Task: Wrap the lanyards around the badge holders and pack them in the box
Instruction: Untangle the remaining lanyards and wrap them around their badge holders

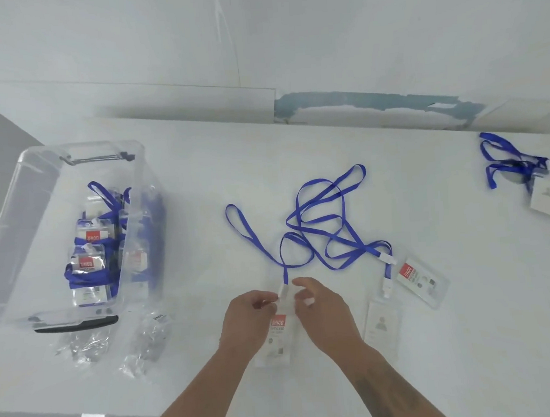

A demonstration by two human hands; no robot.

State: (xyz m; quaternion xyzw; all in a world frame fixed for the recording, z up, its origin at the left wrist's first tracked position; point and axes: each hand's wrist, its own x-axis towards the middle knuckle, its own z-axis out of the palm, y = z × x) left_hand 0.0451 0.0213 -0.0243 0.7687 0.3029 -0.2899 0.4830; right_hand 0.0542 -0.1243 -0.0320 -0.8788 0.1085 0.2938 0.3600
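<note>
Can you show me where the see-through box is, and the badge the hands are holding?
clear box point(24, 178): head view, on its bare left wall.
badge holder point(276, 334): head view, on its printed card, between the hands.

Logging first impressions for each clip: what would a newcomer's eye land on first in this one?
Most likely the tangle of blue lanyards sprawled across the middle of the white table. Just below it, the left hand and right hand pinch the top of a badge holder at the near edge. At far left, a clear box already holds several wrapped badges.
</note>
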